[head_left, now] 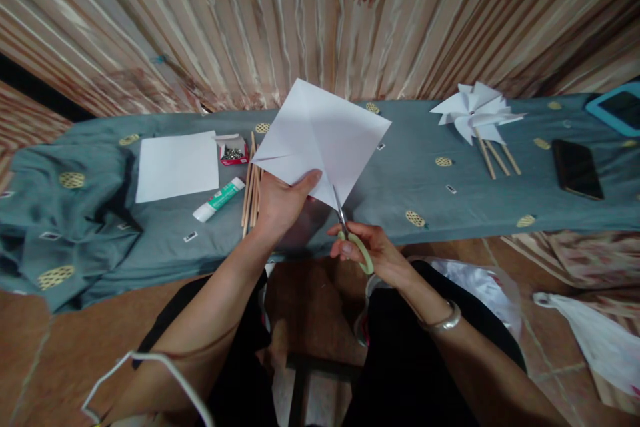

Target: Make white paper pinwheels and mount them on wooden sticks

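Single head-worn view, close range, facing forward and down: long grey-green cloth-covered counter [400, 190] across centre, beige pleated fabric curtain [320, 20] at twelve o'clock, black-trousered legs [410, 360] at five and seven.

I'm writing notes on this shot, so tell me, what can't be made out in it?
All in the head view:
- Most fingers of the left hand: hidden by the paper.
- Exact number of sticks beside that hand: they overlap, partly covered by hand and paper.
- Print on the tube: too small and blurred.
- Far side of the blue-edged thing: cut off by the right edge.
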A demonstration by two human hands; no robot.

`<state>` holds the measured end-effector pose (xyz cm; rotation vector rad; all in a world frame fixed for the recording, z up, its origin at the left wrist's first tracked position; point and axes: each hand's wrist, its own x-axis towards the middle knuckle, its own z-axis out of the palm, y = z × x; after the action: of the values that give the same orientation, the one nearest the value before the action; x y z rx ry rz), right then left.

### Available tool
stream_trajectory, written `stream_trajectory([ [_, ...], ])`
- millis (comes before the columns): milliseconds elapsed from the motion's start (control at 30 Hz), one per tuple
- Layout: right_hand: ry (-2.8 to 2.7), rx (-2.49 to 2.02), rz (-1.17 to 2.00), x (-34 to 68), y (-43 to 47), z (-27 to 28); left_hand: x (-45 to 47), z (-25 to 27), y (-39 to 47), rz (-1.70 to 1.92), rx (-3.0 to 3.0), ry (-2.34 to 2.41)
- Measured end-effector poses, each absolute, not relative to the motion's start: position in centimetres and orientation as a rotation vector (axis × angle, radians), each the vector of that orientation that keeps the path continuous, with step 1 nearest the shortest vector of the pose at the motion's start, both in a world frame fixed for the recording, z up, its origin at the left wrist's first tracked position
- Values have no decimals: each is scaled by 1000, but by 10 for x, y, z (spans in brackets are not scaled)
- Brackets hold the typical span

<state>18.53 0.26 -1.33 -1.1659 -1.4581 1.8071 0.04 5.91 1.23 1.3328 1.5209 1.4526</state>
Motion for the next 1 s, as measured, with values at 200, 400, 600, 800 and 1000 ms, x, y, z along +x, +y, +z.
stream_trajectory([
  [200, -1429, -1159, 1788, 184, 1, -13, 0, 12, 60, 1487, 1280, 1511],
  [400, -1427, -1152, 1824, 185, 3, -12, -1, 9, 62, 1540, 1277, 1503],
  [600, -1391, -1142, 1844, 184, 2, -11, -3, 6, 62, 1533, 1287, 1509],
  [800, -1330, -1170, 1874, 183, 3, -9, -4, 5, 62, 1523, 1314, 1548],
  [1000, -1322, -1188, 1854, 181, 4, -9, -5, 5, 62, 1528, 1289, 1542],
])
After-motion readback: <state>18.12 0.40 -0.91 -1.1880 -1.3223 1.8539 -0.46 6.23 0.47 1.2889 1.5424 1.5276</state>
